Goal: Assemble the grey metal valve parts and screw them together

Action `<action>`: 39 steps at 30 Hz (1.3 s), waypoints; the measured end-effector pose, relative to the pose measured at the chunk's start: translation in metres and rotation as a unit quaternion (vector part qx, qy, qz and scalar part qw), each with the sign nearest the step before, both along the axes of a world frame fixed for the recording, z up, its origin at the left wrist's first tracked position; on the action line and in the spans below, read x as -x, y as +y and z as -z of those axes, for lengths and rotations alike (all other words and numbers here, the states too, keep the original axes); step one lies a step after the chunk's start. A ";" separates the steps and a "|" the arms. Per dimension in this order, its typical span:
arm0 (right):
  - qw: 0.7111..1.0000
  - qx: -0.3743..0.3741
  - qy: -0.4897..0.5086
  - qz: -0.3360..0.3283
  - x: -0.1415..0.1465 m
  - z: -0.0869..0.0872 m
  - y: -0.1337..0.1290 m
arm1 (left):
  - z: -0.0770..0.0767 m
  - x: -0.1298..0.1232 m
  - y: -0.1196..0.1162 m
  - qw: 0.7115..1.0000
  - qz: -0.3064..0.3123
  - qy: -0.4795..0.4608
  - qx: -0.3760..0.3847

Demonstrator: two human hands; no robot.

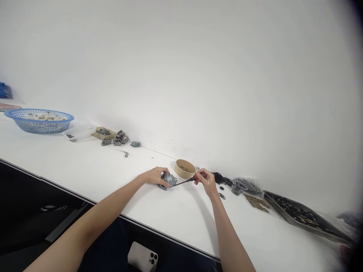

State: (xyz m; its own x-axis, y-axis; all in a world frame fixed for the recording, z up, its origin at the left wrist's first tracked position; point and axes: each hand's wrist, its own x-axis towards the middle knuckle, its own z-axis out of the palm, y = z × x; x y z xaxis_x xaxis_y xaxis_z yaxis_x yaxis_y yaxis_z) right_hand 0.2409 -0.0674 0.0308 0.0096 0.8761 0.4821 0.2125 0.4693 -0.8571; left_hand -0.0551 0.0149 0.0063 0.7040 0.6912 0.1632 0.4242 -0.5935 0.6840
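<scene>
Overall, the white surface [161,215] runs slantwise, its far ends cut off by the frame. At right, the long black tray [313,228] of small dark parts fades into a dark, blurred corner; the separate pieces are hard to tell apart. The blue perforated plastic basket [42,126], well off to the left, holds small pale and dark pieces, their kind unclear. Below the front edge, a phone [141,255] with three visible lenses is cut off at the bottom.

The left hand [156,176] has its grip closed around the grey metal housing [170,180], covering its left side. What shows is dull, rounded and dome-like, with small fittings at the edge. It sits at the middle of the surface, near the round tan bowl [183,174] of small brassy pieces; whether it touches the surface is unclear.

The right hand [206,182] has its grip closed on the red-and-black screwdriver [187,181], hiding part of the handle. The dark shaft slants down to the housing's lower right edge, the tip too small to make out.
</scene>
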 end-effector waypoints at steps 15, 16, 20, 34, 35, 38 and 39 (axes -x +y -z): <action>0.998 -0.003 -0.031 -0.052 0.010 -0.007 -0.005 | -0.002 0.000 -0.002 1.000 0.002 0.000 -0.003; 0.999 -0.006 -0.026 -0.043 0.008 -0.007 -0.005 | -0.002 0.000 -0.002 1.000 0.003 0.001 -0.002; 1.000 -0.011 -0.011 -0.009 0.001 -0.006 -0.004 | -0.003 0.001 -0.004 1.000 0.006 -0.001 0.002; 1.000 -0.016 -0.017 0.009 0.003 -0.007 -0.004 | -0.008 0.001 -0.008 1.000 0.002 0.004 0.005; 1.000 -0.016 -0.010 0.007 0.002 -0.006 -0.004 | -0.008 0.002 -0.008 1.000 0.003 0.005 0.005; 1.000 -0.016 0.005 -0.004 0.000 -0.004 -0.002 | -0.010 0.002 -0.009 1.000 0.005 0.007 0.004; 1.000 -0.015 0.007 -0.008 -0.001 -0.003 -0.002 | -0.010 0.002 -0.010 1.000 0.006 0.007 0.004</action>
State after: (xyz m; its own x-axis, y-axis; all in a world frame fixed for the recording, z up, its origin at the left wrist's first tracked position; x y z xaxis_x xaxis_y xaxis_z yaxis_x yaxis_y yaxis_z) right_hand 0.2417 -0.0689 0.0341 0.0025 0.8611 0.5085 0.1925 0.4985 -0.8452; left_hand -0.0573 0.0054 0.0159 0.7147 0.6837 0.1475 0.4272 -0.5937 0.6820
